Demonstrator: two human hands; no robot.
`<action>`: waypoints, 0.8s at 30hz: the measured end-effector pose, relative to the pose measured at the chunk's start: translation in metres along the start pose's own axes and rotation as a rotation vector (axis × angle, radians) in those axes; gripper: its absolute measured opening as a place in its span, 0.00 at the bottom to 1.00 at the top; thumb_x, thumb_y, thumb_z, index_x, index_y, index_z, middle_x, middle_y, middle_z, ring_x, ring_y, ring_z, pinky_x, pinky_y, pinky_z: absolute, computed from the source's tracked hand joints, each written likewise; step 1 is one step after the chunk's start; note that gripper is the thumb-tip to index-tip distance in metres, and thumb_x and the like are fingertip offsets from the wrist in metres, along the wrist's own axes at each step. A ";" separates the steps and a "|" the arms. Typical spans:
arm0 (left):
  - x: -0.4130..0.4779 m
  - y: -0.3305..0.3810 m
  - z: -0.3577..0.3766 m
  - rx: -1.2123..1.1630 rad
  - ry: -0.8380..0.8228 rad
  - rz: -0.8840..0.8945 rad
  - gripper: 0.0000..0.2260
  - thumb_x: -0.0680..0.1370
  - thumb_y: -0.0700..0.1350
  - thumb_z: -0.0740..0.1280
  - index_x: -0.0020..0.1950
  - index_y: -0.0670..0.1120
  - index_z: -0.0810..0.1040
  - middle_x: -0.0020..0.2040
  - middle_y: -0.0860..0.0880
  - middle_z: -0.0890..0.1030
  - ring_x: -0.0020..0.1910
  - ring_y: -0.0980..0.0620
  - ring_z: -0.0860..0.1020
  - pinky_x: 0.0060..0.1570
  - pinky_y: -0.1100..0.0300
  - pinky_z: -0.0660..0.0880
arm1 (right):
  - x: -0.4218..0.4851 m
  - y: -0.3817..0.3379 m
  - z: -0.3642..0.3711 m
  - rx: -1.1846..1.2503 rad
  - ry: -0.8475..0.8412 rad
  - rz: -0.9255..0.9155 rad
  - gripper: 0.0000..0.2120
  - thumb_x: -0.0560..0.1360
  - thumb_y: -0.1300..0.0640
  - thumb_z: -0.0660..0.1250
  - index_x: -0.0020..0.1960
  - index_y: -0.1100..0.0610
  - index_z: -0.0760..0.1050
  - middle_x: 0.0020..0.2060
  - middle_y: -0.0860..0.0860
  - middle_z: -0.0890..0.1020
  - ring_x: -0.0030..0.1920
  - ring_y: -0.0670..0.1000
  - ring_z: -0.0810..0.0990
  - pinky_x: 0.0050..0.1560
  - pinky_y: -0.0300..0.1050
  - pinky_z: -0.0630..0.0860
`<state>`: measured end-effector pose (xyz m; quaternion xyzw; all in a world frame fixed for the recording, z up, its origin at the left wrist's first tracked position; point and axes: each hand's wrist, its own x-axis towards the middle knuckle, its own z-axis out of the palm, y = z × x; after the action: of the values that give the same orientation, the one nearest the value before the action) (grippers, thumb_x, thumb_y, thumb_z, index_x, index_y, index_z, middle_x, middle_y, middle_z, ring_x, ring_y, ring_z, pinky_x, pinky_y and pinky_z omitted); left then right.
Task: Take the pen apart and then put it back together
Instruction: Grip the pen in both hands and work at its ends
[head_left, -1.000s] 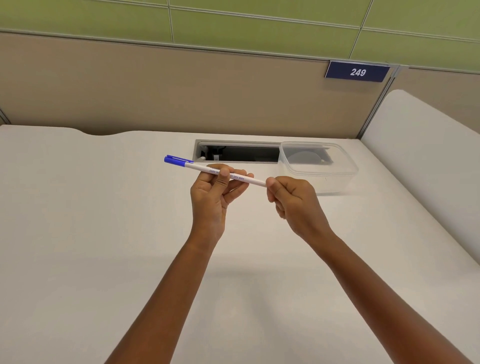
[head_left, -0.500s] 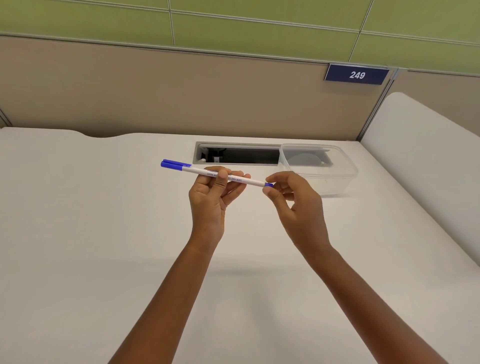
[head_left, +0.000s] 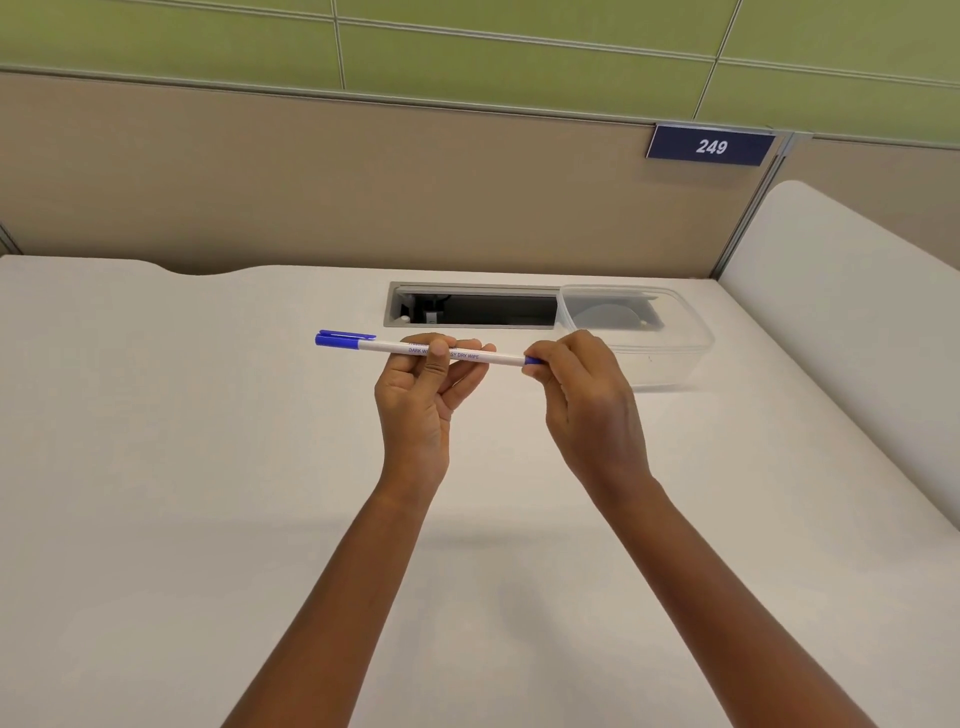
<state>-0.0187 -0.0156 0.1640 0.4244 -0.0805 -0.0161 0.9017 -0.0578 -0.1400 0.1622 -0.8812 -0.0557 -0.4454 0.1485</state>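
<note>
A white pen (head_left: 395, 347) with blue print lies nearly level in the air above the desk. Its blue cap with a clip (head_left: 343, 339) points left. My left hand (head_left: 423, 395) grips the middle of the barrel between thumb and fingers. My right hand (head_left: 587, 400) pinches the small blue end piece (head_left: 531, 360) at the pen's right tip with thumb and fingertips. Cap, barrel and end piece are joined in one line.
A clear plastic box (head_left: 675, 338) stands on the white desk (head_left: 208, 467) just behind my right hand. A rectangular cable slot (head_left: 472, 306) opens in the desk behind the pen. A tan partition with a "249" sign (head_left: 710, 146) rises at the back.
My right hand has loosened from a fist around the pen's right end to a fingertip pinch, exposing the blue end piece. The pen has leveled out slightly.
</note>
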 end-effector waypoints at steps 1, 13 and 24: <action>0.000 0.000 0.000 0.003 0.000 -0.002 0.09 0.78 0.36 0.56 0.42 0.45 0.74 0.32 0.54 0.84 0.37 0.53 0.84 0.38 0.63 0.81 | 0.001 0.000 0.000 0.002 -0.011 0.003 0.10 0.74 0.59 0.60 0.44 0.65 0.78 0.33 0.59 0.78 0.35 0.54 0.74 0.36 0.41 0.68; -0.001 0.000 0.000 0.023 -0.057 -0.006 0.09 0.78 0.36 0.56 0.43 0.44 0.74 0.33 0.53 0.85 0.37 0.52 0.84 0.37 0.64 0.80 | 0.013 -0.010 -0.016 0.621 -0.380 0.664 0.19 0.78 0.56 0.55 0.28 0.55 0.65 0.23 0.47 0.67 0.27 0.45 0.66 0.33 0.40 0.64; 0.000 0.001 -0.004 0.045 -0.035 0.011 0.09 0.78 0.36 0.56 0.42 0.44 0.74 0.33 0.53 0.85 0.38 0.52 0.84 0.38 0.64 0.80 | 0.013 -0.014 -0.020 0.731 -0.498 0.797 0.17 0.79 0.51 0.55 0.35 0.56 0.72 0.22 0.49 0.72 0.24 0.46 0.71 0.28 0.39 0.71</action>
<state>-0.0185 -0.0121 0.1622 0.4437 -0.0991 -0.0167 0.8905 -0.0685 -0.1337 0.1870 -0.8037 0.0965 -0.0871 0.5806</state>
